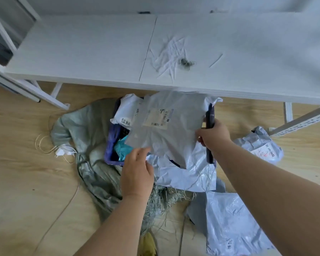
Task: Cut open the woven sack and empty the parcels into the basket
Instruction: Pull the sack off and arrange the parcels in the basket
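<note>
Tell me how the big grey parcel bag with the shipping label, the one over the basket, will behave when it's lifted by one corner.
The grey parcel bag looks floppy: its film is creased and sags between the left hand and right hand. Probably light, since both hands hold it only at its edges. Its glossy plastic may be slippery.

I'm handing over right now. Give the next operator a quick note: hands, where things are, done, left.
Left hand: grips the near edge of the big grey parcel.
Right hand: grips the same parcel's right side.
The parcel sits over the purple basket, which already holds other parcels.
Woven sack: cut open, slack on the floor left of the basket.
Left: the parcels on the floor, near right and far right.
</note>
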